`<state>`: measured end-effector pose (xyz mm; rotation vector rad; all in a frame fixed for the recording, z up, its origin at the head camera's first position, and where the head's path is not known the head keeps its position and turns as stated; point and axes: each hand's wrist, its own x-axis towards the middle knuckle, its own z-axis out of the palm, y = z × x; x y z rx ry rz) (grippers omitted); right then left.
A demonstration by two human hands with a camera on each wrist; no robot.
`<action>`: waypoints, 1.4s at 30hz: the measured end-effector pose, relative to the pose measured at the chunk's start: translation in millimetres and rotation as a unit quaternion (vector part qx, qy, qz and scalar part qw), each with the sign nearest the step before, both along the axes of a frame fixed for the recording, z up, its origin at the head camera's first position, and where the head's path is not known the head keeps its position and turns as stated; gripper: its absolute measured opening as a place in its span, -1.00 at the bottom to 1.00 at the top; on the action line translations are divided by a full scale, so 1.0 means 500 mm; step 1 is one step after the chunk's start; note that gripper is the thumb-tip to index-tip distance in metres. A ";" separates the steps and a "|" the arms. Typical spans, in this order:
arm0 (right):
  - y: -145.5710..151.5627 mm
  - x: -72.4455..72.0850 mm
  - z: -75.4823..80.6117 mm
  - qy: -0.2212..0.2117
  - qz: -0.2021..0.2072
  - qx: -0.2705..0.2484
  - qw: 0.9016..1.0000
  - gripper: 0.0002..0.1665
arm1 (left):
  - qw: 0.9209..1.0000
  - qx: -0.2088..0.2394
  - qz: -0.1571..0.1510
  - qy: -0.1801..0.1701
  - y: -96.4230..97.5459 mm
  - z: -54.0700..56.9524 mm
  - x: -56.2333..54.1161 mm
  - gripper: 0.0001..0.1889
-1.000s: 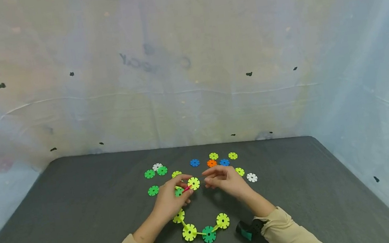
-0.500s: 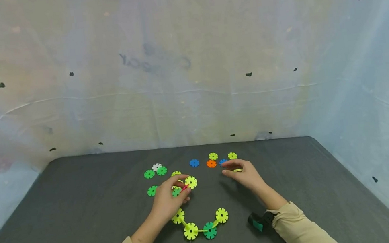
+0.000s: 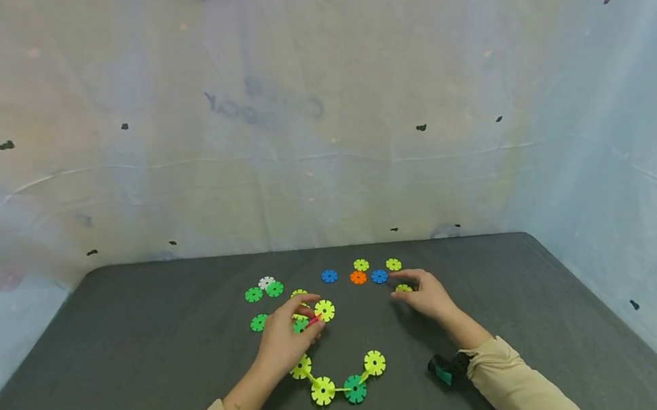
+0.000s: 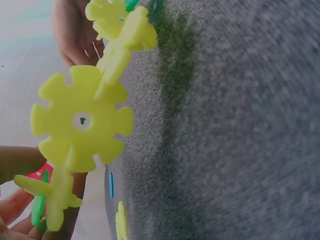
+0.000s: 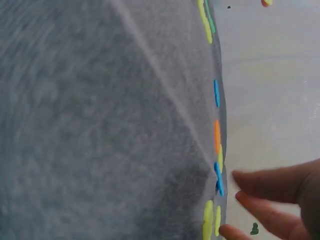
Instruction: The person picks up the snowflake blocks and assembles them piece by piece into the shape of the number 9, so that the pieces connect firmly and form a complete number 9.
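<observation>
My left hand pinches a chain of interlocking snowflake discs near a pink disc. Beside its fingertips sit a yellow disc and a green disc. Below the hand the chain curves through a yellow disc and a green disc to a yellow end disc. The left wrist view shows a large yellow disc slotted to others edge-on. My right hand, thumb and fingers apart, hovers by a loose yellow disc and holds nothing visible.
Loose discs lie toward the back of the grey table: blue, orange, another blue, green, white and several yellow. A draped sheet stands behind the table.
My right hand has moved right, away from the left hand, toward the loose discs at right; it now covers the white disc there. The left hand stays nearly still with the chain.
</observation>
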<state>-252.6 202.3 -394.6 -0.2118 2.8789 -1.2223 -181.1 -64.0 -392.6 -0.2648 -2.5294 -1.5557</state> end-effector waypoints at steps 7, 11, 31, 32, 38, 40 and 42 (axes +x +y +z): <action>0.010 -0.004 -0.012 -0.010 -0.020 0.032 0.999 -0.58 | 1.000 -0.001 -0.001 -0.003 0.002 0.001 0.001 -0.61; 0.012 -0.001 -0.014 -0.010 -0.020 0.031 0.999 -0.61 | 1.000 -0.007 -0.004 0.004 0.002 0.000 0.001 -0.61; -0.008 0.015 -0.014 -0.018 0.013 -0.031 0.999 -0.84 | 0.999 -0.026 -0.016 0.021 0.004 0.004 0.002 -0.61; -0.009 0.016 -0.013 -0.018 0.020 -0.038 0.999 -0.84 | 0.999 -0.027 -0.016 0.022 0.004 0.004 0.002 -0.62; -0.018 0.021 -0.011 -0.020 0.055 -0.092 0.994 -0.80 | 0.999 -0.037 -0.012 0.025 0.004 0.004 0.001 -0.63; -0.022 0.024 -0.011 -0.018 0.064 -0.103 0.992 -0.78 | 0.999 -0.046 -0.008 0.027 0.004 0.004 0.001 -0.63; -0.026 0.028 -0.009 -0.014 0.075 -0.109 0.991 -0.76 | 0.998 -0.055 -0.004 0.029 0.005 0.004 0.001 -0.64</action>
